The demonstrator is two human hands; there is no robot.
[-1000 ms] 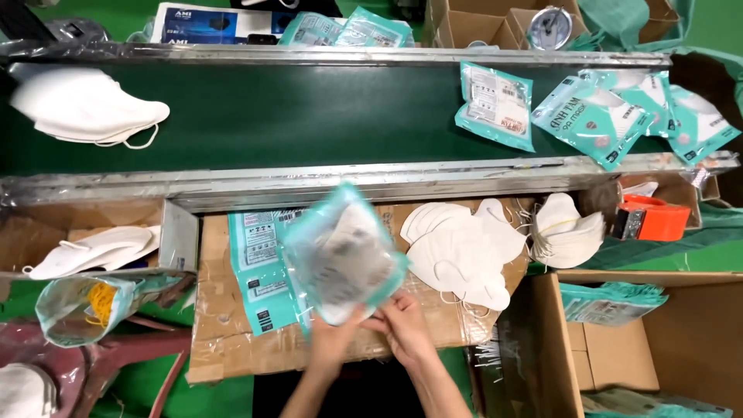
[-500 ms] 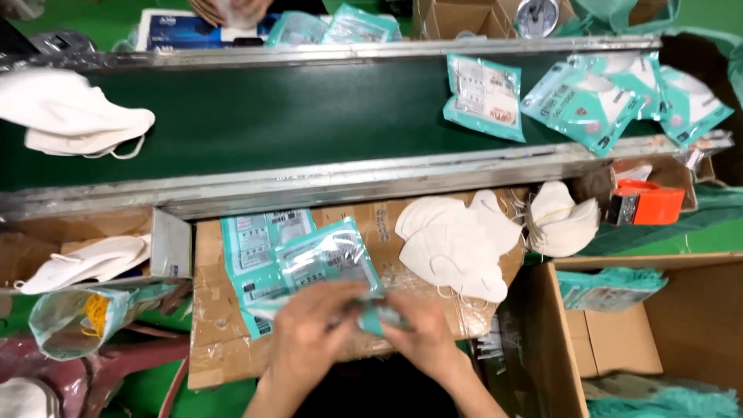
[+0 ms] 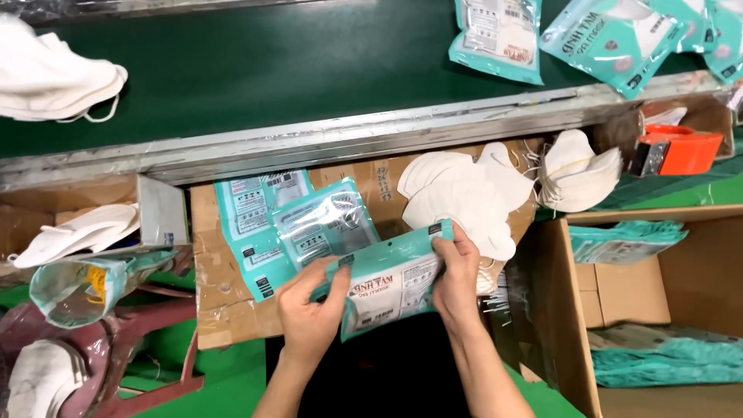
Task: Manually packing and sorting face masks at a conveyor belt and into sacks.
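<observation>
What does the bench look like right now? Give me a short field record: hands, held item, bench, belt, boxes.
left hand: grips the left end of a teal mask pouch
right hand: pinches the pouch's right end
pouch state: held level over the lap, printed face up
bench: empty teal pouches on a cardboard sheet; loose white masks beside them
belt: dark green conveyor carries a white mask stack at left and filled pouches at right
boxes: open carton at right holds filled pouches
other: orange tape dispenser
</observation>
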